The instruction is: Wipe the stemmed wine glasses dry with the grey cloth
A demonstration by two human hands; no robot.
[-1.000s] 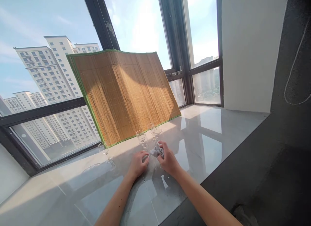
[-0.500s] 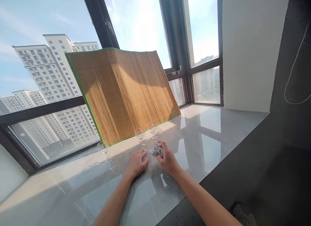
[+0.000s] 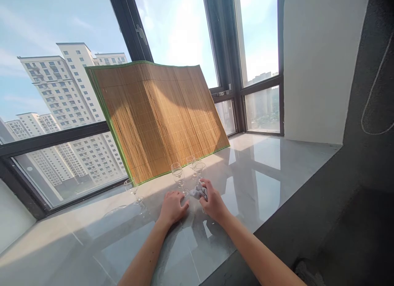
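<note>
My right hand is closed around a crumpled grey cloth, bunched between thumb and fingers. Just left of it, my left hand rests low on the glossy sill, with its fingers bent and the thumb apart, holding nothing I can see. Beyond my hands stands a clear stemmed glass; its foot is close to my left fingertips, and I cannot tell whether they touch. Behind the cloth is another stemmed glass, partly overlapping a further glass. Off to the left stands a separate stemmed glass.
A bamboo mat with green edging leans against the dark window frame behind the glasses. The tiled sill reflects the windows and ends at a front edge on the right. A white wall borders it.
My left hand has drawn back slightly toward me, with its fingers more bent. The right hand still holds the cloth in nearly the same place. The view has shifted a little.
</note>
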